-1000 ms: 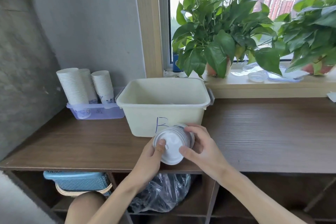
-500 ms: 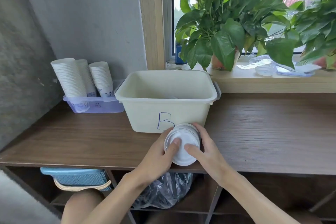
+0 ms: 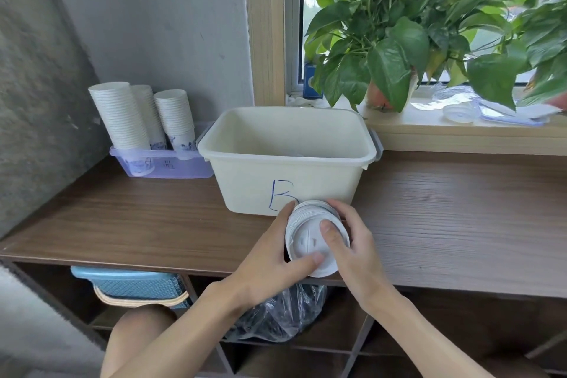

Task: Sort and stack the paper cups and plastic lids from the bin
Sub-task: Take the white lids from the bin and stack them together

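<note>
A stack of white plastic lids (image 3: 306,239) lies on its side between both hands, just in front of the cream bin (image 3: 288,163) marked "B". My left hand (image 3: 273,255) grips the stack from the left, thumb on the front lid's lower edge. From the right, my right hand (image 3: 352,242) holds it with the thumb pressed on the lid's face. Three stacks of paper cups (image 3: 144,120) stand in a clear purple tray (image 3: 165,166) at the back left. The bin's inside is mostly hidden; a bit of something white shows at the bottom.
The wooden counter (image 3: 445,218) runs left to right, wall on the left. Potted plants (image 3: 395,40) and a loose lid (image 3: 458,113) with plastic wrap sit on the window sill behind. Below the counter are a blue basket (image 3: 135,285) and a plastic bag (image 3: 276,313).
The lid stack and both hands have shifted slightly right. My left thumb moved down to the front lid's lower edge and my right thumb moved up onto its face.
</note>
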